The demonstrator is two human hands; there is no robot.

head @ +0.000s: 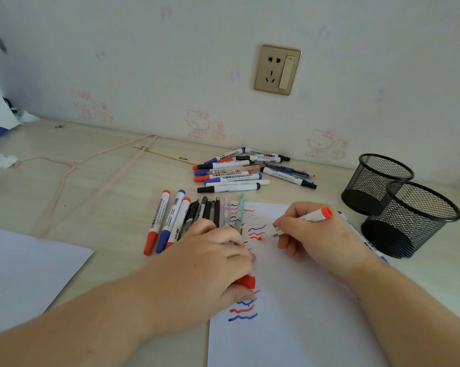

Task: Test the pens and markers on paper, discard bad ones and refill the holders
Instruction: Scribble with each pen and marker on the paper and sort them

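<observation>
Honestly, my worry starts left of the test sheet: the row of sorted pens lies against its edge, and my left hand, fingers curled round a red cap, could nudge them onto the squiggles. On the sheet, my right hand pinches a red marker, tip hidden under the fingers, so a smear is possible. Right of the sheet the two mesh holders stand empty and touching, and a blue marker lies between. Little room there; more behind the sheet.
</observation>
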